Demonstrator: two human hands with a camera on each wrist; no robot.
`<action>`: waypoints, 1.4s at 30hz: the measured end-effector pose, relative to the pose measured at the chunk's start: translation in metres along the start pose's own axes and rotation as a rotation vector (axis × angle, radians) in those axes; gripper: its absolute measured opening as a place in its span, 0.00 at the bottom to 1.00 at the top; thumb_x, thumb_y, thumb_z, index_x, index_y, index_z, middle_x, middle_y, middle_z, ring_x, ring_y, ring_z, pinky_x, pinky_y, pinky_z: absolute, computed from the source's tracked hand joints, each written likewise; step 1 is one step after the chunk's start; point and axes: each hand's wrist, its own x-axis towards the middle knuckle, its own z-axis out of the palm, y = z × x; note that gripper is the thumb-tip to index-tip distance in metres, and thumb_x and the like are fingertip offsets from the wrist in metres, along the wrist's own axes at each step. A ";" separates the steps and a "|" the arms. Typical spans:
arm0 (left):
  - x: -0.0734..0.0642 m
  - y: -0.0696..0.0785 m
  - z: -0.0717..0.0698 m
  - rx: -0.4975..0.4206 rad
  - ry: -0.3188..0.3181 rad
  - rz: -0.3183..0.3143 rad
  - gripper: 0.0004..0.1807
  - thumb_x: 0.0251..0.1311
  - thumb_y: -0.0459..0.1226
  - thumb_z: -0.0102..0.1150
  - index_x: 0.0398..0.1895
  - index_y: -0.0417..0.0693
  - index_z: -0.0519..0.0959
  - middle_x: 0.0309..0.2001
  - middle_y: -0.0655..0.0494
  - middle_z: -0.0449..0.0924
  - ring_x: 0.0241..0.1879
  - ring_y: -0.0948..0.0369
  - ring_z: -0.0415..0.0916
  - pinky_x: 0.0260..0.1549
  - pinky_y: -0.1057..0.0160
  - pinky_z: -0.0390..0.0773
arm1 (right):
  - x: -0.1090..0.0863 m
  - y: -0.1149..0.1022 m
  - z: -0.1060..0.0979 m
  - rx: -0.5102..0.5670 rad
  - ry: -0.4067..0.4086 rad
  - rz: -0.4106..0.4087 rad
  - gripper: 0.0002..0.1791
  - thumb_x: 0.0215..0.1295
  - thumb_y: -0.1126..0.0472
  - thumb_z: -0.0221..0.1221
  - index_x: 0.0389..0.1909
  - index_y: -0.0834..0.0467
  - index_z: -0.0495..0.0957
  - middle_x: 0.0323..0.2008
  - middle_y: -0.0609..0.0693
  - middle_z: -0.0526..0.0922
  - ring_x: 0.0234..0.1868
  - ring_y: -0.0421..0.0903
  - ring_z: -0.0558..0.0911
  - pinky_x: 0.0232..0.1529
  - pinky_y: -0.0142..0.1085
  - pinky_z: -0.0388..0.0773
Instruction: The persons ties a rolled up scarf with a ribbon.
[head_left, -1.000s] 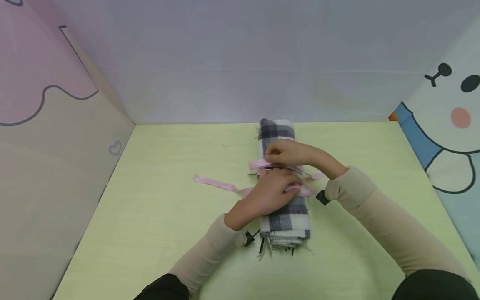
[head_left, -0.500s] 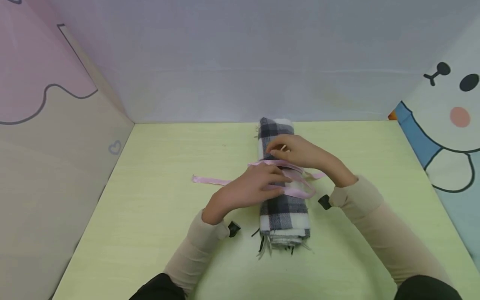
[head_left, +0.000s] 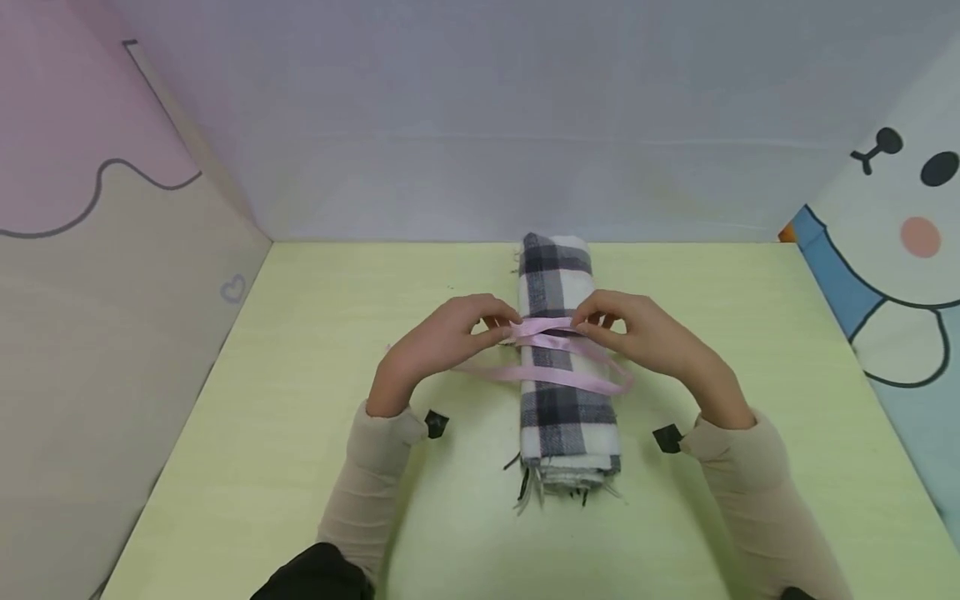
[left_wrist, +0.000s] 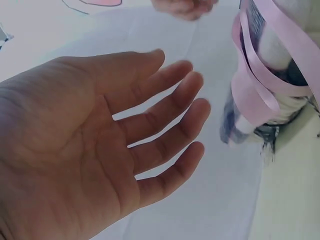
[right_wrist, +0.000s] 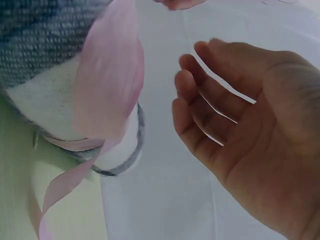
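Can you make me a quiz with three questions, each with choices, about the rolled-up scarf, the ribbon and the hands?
1. Where does the rolled scarf lie?
A. on the green table
B. in a basket
C. on the floor

2. What colour is the ribbon?
A. blue
B. pink
C. yellow

3. What are the hands doing?
A. resting flat on the table
B. each pinching the ribbon
C. lifting the scarf high

Answers:
1 A, the roll rests on the green tabletop.
2 B, the band across the roll is pink.
3 B, the left hand and right hand pinch the ribbon on either side of the roll.
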 end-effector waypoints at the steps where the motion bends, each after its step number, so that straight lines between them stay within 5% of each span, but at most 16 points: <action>1: 0.001 -0.003 -0.001 -0.001 0.010 -0.008 0.16 0.77 0.41 0.58 0.62 0.51 0.81 0.53 0.58 0.83 0.53 0.60 0.79 0.56 0.52 0.79 | -0.003 0.000 0.001 0.005 -0.013 0.009 0.06 0.76 0.59 0.62 0.50 0.51 0.83 0.46 0.44 0.86 0.43 0.40 0.81 0.45 0.37 0.79; 11: 0.020 -0.029 0.016 0.074 -0.056 0.013 0.23 0.75 0.41 0.60 0.70 0.49 0.75 0.62 0.51 0.77 0.60 0.53 0.76 0.61 0.51 0.78 | -0.018 -0.007 0.018 0.044 -0.175 0.107 0.11 0.70 0.55 0.69 0.49 0.51 0.81 0.40 0.44 0.82 0.41 0.45 0.78 0.42 0.36 0.76; 17: 0.027 -0.037 0.023 0.096 -0.052 0.019 0.19 0.74 0.42 0.62 0.63 0.49 0.80 0.56 0.52 0.81 0.56 0.55 0.76 0.58 0.53 0.77 | -0.020 -0.010 0.019 -0.069 -0.198 0.123 0.11 0.65 0.59 0.71 0.43 0.51 0.80 0.37 0.43 0.81 0.41 0.43 0.79 0.46 0.43 0.79; 21: 0.029 -0.042 0.023 0.080 -0.054 0.020 0.12 0.72 0.42 0.65 0.54 0.51 0.84 0.53 0.53 0.81 0.53 0.55 0.74 0.55 0.54 0.74 | -0.021 -0.007 0.015 -0.065 -0.218 0.118 0.06 0.69 0.59 0.69 0.36 0.48 0.80 0.33 0.40 0.81 0.38 0.40 0.79 0.41 0.36 0.77; 27: 0.026 -0.052 0.017 0.033 -0.064 -0.029 0.09 0.71 0.43 0.66 0.49 0.50 0.84 0.57 0.50 0.79 0.58 0.51 0.73 0.59 0.50 0.74 | -0.029 0.008 0.005 0.141 -0.218 0.119 0.02 0.74 0.54 0.64 0.41 0.45 0.80 0.38 0.44 0.82 0.39 0.42 0.80 0.41 0.37 0.76; 35: 0.015 -0.058 0.002 -0.011 -0.067 -0.083 0.08 0.70 0.40 0.66 0.47 0.49 0.81 0.59 0.47 0.77 0.60 0.48 0.72 0.66 0.44 0.70 | -0.041 0.028 -0.008 0.355 -0.117 0.027 0.12 0.73 0.66 0.63 0.53 0.56 0.79 0.45 0.49 0.82 0.45 0.44 0.85 0.46 0.35 0.82; 42: 0.008 -0.064 -0.010 -0.026 -0.043 -0.135 0.06 0.71 0.41 0.65 0.44 0.50 0.80 0.54 0.50 0.79 0.62 0.47 0.74 0.66 0.45 0.72 | -0.052 0.041 -0.023 0.515 -0.005 -0.037 0.18 0.70 0.78 0.58 0.59 0.66 0.75 0.42 0.46 0.85 0.39 0.42 0.84 0.40 0.34 0.81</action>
